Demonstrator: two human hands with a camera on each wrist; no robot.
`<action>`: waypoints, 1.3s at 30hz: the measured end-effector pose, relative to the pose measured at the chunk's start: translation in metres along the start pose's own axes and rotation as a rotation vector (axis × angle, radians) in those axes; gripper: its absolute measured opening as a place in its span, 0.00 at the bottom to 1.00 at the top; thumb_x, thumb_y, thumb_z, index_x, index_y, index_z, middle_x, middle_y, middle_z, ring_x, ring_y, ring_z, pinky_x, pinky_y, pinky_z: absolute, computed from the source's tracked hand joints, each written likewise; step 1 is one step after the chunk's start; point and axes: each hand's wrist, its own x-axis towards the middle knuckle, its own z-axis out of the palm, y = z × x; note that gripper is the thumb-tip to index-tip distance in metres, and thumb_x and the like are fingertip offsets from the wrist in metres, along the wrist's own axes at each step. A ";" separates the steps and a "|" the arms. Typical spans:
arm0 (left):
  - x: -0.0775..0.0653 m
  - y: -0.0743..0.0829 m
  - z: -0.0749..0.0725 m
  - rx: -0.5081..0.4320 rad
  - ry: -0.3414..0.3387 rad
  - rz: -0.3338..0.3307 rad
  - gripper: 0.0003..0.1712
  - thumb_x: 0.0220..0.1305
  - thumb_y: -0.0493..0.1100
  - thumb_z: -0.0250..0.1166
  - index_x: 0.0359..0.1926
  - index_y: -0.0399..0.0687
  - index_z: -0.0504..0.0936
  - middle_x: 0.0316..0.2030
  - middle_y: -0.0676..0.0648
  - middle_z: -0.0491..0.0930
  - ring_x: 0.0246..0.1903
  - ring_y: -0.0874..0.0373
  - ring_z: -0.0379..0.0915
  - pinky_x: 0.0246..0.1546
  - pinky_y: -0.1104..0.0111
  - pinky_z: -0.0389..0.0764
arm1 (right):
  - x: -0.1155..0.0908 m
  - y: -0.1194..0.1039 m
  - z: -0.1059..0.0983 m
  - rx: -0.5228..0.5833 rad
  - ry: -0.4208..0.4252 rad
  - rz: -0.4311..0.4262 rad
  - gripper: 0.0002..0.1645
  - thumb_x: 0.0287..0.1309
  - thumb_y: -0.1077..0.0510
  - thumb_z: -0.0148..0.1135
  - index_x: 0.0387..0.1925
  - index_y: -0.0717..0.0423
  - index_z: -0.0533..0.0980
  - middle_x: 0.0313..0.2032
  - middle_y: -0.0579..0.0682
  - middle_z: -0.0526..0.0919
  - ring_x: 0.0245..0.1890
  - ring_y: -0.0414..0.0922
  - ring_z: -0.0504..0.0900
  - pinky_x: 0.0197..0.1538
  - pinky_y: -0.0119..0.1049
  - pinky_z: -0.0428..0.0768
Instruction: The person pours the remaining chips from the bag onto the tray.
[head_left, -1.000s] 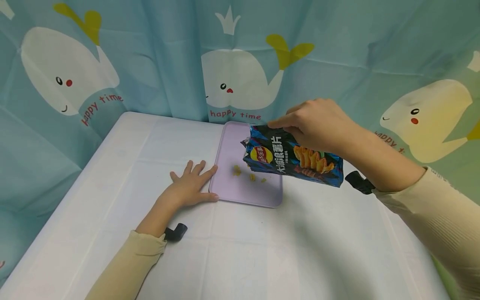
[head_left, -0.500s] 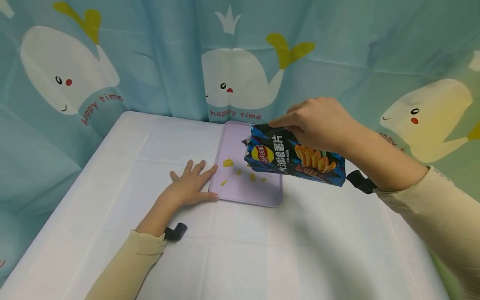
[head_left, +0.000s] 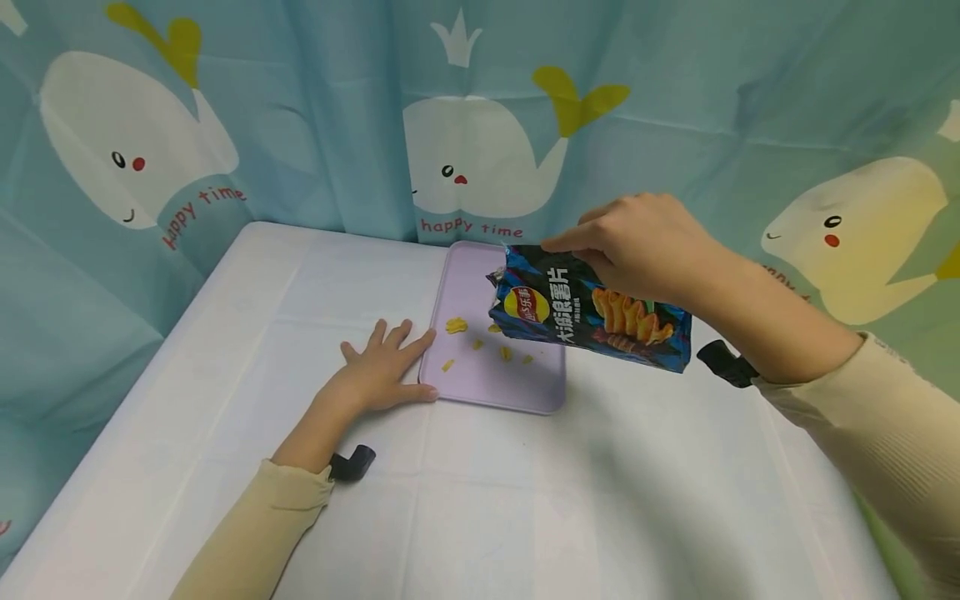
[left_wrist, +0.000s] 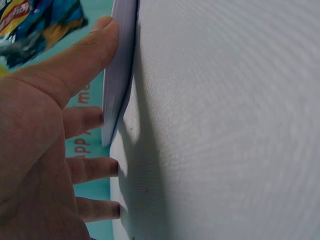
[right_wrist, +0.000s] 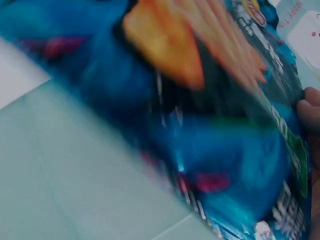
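Observation:
In the head view my right hand grips the upper edge of a dark blue bag of potato chips. The bag lies on its side in the air, its torn end facing left over a shallow lilac tray. Several yellow chip pieces are scattered on the tray. My left hand is spread, thumb and index finger touching the tray's left rim. The left wrist view shows the other fingertips on the tablecloth. The bag fills much of the right wrist view, blurred.
A white cloth covers the table. Behind it hangs a blue curtain with whale prints, close to the tray's far edge. A black wrist-worn device sits by the left wrist, another by the right.
More chip pieces have appeared on the tray's left half, including a larger one. The right hand and bag have shifted slightly right and up. The left hand has stayed put.

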 end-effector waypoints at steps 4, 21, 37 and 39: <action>0.000 -0.001 0.000 -0.001 0.007 0.010 0.55 0.57 0.70 0.66 0.78 0.57 0.55 0.77 0.34 0.48 0.74 0.25 0.34 0.53 0.17 0.43 | 0.000 0.000 0.000 -0.005 -0.005 0.001 0.20 0.66 0.63 0.58 0.51 0.41 0.86 0.25 0.44 0.84 0.14 0.41 0.63 0.17 0.34 0.57; 0.001 -0.001 0.001 0.006 0.001 0.009 0.55 0.57 0.70 0.66 0.79 0.57 0.54 0.77 0.34 0.48 0.74 0.25 0.34 0.53 0.17 0.43 | -0.001 0.001 -0.003 0.008 -0.014 0.025 0.20 0.66 0.64 0.59 0.52 0.40 0.85 0.25 0.44 0.84 0.14 0.41 0.63 0.18 0.35 0.58; 0.001 -0.001 0.001 0.000 0.000 0.010 0.55 0.57 0.70 0.66 0.79 0.57 0.54 0.77 0.34 0.47 0.74 0.25 0.33 0.54 0.17 0.42 | 0.003 -0.002 -0.006 -0.014 -0.050 0.023 0.20 0.67 0.63 0.56 0.52 0.40 0.85 0.26 0.45 0.84 0.14 0.42 0.63 0.17 0.34 0.57; 0.001 -0.001 0.001 0.001 -0.005 0.004 0.55 0.57 0.70 0.66 0.79 0.57 0.54 0.77 0.34 0.47 0.74 0.25 0.33 0.54 0.18 0.42 | 0.005 -0.003 -0.006 -0.015 -0.048 0.015 0.21 0.67 0.64 0.56 0.52 0.40 0.85 0.26 0.44 0.84 0.14 0.42 0.63 0.17 0.34 0.56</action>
